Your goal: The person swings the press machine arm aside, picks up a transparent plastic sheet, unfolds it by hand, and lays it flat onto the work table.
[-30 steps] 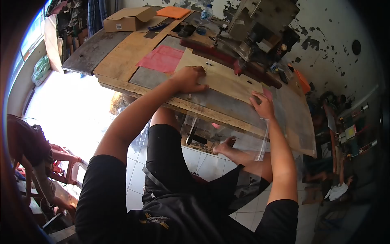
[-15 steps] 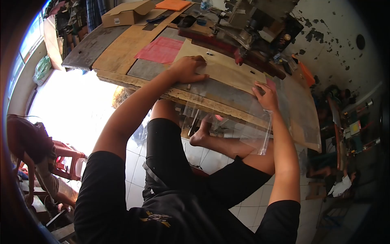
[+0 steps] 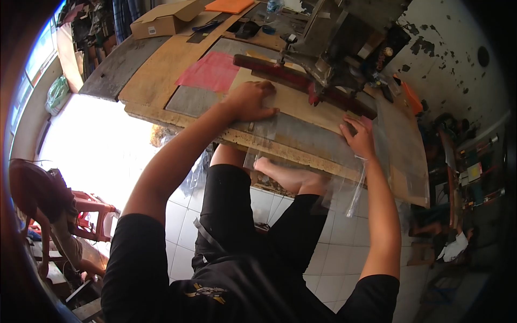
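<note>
My left hand point(image 3: 250, 101) rests on the near side of a pale tan sheet point(image 3: 307, 104), its thumb stretched out to the right and apart from the bent fingers. At the sheet's right end, my right hand point(image 3: 358, 134) touches down with its fingertips, thumb and forefinger spread. Clear plastic film point(image 3: 344, 188) lies under and around both hands and hangs over the table's front edge. Just beyond the hands, a long dark red bar point(image 3: 304, 81) of a press machine point(image 3: 334, 48) lies across the far part of the tan sheet.
A pink sheet point(image 3: 207, 71) lies left of the machine on the worn table point(image 3: 145, 72). A cardboard box point(image 3: 164, 20) and orange sheet point(image 3: 229, 5) sit farther back. Another person point(image 3: 48, 210) bends near a red stool point(image 3: 91, 210). My bare foot point(image 3: 264, 164) is under the table edge.
The red bar has come down and nearer, over the tan sheet. My right hand has shifted slightly right and down. My bare foot and leg have moved up towards the table.
</note>
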A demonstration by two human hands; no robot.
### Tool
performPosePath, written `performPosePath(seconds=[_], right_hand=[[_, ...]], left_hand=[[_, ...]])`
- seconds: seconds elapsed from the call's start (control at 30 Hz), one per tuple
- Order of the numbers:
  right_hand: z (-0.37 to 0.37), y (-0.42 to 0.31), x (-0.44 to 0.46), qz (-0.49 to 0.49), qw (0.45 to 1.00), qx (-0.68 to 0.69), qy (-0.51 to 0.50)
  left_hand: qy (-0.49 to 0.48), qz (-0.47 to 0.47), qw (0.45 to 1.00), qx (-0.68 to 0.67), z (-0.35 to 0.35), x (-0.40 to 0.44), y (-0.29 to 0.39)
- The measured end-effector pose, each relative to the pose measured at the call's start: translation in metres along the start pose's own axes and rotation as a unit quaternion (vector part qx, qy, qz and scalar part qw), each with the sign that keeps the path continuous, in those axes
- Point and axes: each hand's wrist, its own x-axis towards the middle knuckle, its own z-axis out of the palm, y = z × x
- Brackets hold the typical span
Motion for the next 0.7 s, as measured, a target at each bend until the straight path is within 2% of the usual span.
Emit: performPosePath(seconds=[0.23, 0.3, 0.33, 0.47, 0.53, 0.7], right_hand=[[-0.005, -0.004, 0.001, 0.036, 0.999, -0.001, -0.011], [-0.004, -0.004, -0.004, 0.053, 0.999, -0.008, -0.005], [-0.004, -0.004, -0.001, 0.05, 0.999, -0.003, -0.008], [-0.007, -0.009, 0.003, 0.038, 0.999, 0.002, -0.011], [-0.006, -0.01, 0.004, 0.041, 0.999, 0.003, -0.011], [-0.008, -0.011, 0.006, 0.043, 0.999, -0.002, -0.012]], left_hand=[[-0.045, -0.018, 0.999, 0.014, 0.0, 0.006, -0.001], [-0.029, 0.0, 1.0, 0.011, 0.005, 0.008, -0.002], [-0.005, 0.002, 1.0, 0.016, 0.005, 0.008, -0.002], [-0.013, -0.018, 1.0, 0.009, -0.002, 0.009, 0.005], [-0.056, -0.05, 0.997, -0.001, -0.006, 0.009, 0.006], [-0.043, -0.037, 0.998, -0.006, -0.007, 0.012, 0.005]])
